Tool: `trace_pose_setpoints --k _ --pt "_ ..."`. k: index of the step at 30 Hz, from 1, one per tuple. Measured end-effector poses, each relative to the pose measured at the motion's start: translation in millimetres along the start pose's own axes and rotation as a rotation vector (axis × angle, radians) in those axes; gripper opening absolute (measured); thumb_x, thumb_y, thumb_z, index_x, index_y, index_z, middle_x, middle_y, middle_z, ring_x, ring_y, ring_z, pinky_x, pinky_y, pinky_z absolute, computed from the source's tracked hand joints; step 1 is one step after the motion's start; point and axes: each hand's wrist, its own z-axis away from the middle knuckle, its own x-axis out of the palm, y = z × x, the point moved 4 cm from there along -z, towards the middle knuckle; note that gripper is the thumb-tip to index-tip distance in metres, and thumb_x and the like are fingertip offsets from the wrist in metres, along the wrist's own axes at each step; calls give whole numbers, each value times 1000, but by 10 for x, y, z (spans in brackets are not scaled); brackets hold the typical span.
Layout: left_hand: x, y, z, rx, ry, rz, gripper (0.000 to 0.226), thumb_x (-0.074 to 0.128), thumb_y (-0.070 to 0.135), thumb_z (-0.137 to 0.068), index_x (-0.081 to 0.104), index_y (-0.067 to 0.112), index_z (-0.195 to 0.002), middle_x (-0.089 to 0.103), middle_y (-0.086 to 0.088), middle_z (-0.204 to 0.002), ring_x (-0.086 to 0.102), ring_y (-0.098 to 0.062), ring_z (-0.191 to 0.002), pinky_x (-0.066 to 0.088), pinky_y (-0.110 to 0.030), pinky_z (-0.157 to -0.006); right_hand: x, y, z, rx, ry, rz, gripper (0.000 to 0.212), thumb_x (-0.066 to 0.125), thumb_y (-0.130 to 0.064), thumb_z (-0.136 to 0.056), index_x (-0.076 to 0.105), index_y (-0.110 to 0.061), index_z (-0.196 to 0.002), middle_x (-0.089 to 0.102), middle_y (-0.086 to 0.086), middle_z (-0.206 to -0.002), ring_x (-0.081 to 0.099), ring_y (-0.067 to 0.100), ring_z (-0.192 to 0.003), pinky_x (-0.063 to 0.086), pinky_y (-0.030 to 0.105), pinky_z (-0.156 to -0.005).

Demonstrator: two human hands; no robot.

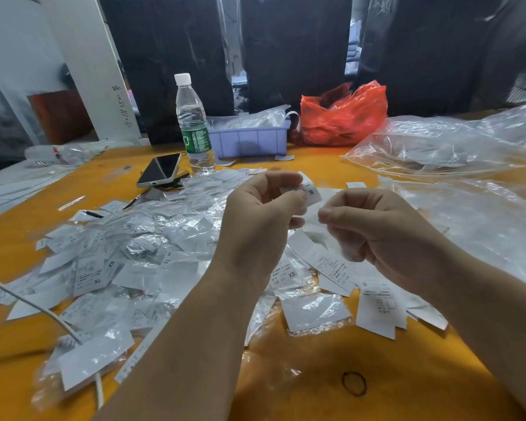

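My left hand is raised over the orange table and pinches a small white size label marked S between thumb and fingers. My right hand hovers just to the right with its fingers curled; a thin clear plastic sleeve seems to hang between its fingertips, though it is blurred. Below both hands lies a wide heap of white labels and small clear bags, printed XS, S and XL.
A water bottle, a phone, a lilac tray and a red plastic bag stand at the back. Large clear bags cover the right side. A white cable crosses the left. A rubber band lies near me.
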Motion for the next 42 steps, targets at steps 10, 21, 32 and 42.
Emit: trace_pose_setpoints --k 10,21,32,42 --pt "-18 12 -12 -34 -1 58 13 65 4 -88 71 15 -92 73 -2 -82 67 -12 -70 54 -24 -65 4 -32 0 -1 -7 -80 26 68 -21 -70 50 -17 -51 30 1 -49 22 14 -44 25 23 -42" --pt "4 11 5 -20 -24 27 14 67 3 -86 71 15 -91 73 -5 -85 67 -15 -72 55 -25 -66 -1 -6 -10 13 -29 -89 27 67 -20 -71 47 -15 -53 31 2 -48 22 14 -43 19 27 -45" --pt "12 -22 -4 -34 -43 -13 16 67 7 -87 75 20 -85 76 -3 -87 66 -12 -75 53 -22 -64 2 -6 -9 1 5 -15 18 68 -17 -76 62 -14 -59 39 3 -49 32 10 -43 29 20 -41" --pt "-5 -47 -25 -15 -45 -10 20 67 5 -87 76 22 -82 75 -2 -83 64 -11 -70 52 -21 -63 -7 -63 17 -70 51 -2 21 67 -18 -73 65 3 -75 59 0 -54 48 12 -43 40 23 -42"
